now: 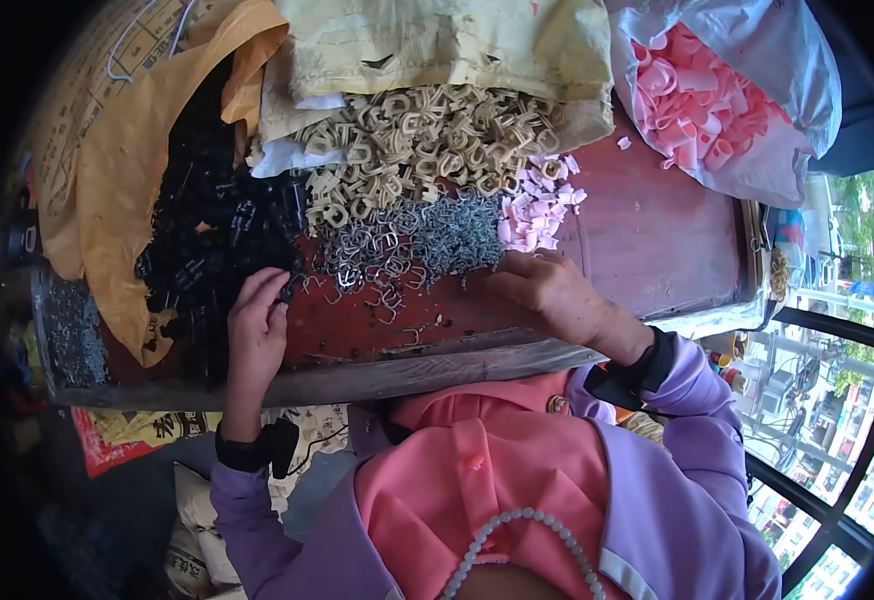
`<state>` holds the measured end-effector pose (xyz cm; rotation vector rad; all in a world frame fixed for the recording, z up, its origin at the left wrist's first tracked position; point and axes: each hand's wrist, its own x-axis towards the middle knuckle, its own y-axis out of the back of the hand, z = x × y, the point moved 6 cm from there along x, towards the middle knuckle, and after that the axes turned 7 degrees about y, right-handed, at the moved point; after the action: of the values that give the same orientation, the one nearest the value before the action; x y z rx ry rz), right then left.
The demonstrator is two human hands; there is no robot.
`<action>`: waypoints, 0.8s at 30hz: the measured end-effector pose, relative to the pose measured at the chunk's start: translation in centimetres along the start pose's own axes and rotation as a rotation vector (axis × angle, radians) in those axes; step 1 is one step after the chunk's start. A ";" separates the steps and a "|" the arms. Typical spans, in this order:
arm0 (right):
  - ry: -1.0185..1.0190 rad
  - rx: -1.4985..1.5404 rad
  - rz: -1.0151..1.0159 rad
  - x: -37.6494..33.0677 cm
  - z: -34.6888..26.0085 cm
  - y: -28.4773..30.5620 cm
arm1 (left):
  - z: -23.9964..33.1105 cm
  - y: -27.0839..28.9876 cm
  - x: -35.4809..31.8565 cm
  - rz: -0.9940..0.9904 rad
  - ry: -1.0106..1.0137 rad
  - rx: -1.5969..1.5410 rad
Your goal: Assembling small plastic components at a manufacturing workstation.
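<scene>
Red-brown worktable (647,240), worn wooden front edge, window with building view at right. Four loose heaps on it, parts too many to count:
- black plastic clips (219,235), left, spilling from an orange sack (122,180)
- beige loop-shaped clips (427,135), centre back, spilling from a pale yellow woven sack (437,40)
- grey bent-wire springs (407,245), centre front, a few strays scattered toward the table edge
- small pink pieces (535,205), just right of the springs

Packages: three sacks at the back plus one clear plastic bag (787,90) at top right, full of larger pink curled parts (702,95). Third sack is tan (77,110), far left, dark print on it, partly under the orange one. Red and yellow printed bag (132,435) below the table edge, left.

Left hand (257,320): fingers curled, pinching one small black clip at the edge of the black heap. Right hand (552,290): palm down, fingers bent, fingertips at the seam between the spring heap and the pink pieces; can't tell whether it is gripping anything. Both wrists wear black bands, purple sleeves.
</scene>
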<state>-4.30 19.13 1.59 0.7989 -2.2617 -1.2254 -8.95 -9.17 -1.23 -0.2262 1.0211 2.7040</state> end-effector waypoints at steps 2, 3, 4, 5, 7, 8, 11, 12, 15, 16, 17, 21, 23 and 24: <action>0.067 -0.127 -0.081 1.2 -0.5 -1.4 | 1.2 0.1 -0.3 0.127 -0.208 0.239; 0.072 -0.125 -0.091 1.5 -0.4 -2.0 | 1.7 0.1 -0.5 0.187 -0.313 0.361; 0.101 -0.162 -0.101 1.7 -0.3 -2.7 | 1.6 0.1 -0.4 0.188 -0.305 0.356; 0.130 -0.198 -0.112 1.8 -0.1 -3.3 | 1.5 0.0 -0.3 0.188 -0.305 0.381; 0.162 -0.233 -0.128 2.0 0.1 -3.9 | 1.4 -0.1 -0.1 0.188 -0.306 0.434; 0.163 -0.246 -0.121 2.1 0.2 -4.0 | 1.4 -0.1 -0.1 0.189 -0.301 0.431; 0.172 -0.274 -0.106 2.3 0.3 -4.2 | 1.2 0.3 0.1 0.151 -0.208 0.197; 0.127 -0.238 -0.091 2.3 0.5 -4.2 | 1.0 0.4 0.1 0.154 -0.205 0.195; 0.043 -0.165 -0.059 2.3 0.7 -4.2 | -0.8 0.3 0.3 0.015 -0.047 -0.253; 0.044 -0.166 -0.042 2.5 0.3 -4.1 | -1.1 0.2 0.2 0.020 -0.044 -0.251; 0.045 -0.168 -0.024 2.6 0.0 -4.0 | -1.4 0.0 0.2 0.040 -0.079 -0.313; 0.159 -0.248 -0.014 3.8 -0.9 -4.6 | -1.8 -0.2 -0.4 0.049 -0.007 -0.604; 0.215 -0.292 -0.016 4.1 -1.1 -4.7 | -2.7 -1.0 -0.8 -0.017 0.297 -0.936; 0.192 -0.309 -0.029 4.2 -0.9 -4.8 | -2.6 -1.0 -0.8 -0.016 0.292 -0.937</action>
<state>-5.50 13.73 -1.61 0.7950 -1.8575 -1.4029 -7.72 -10.30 -3.57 -0.7874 -0.2830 2.9664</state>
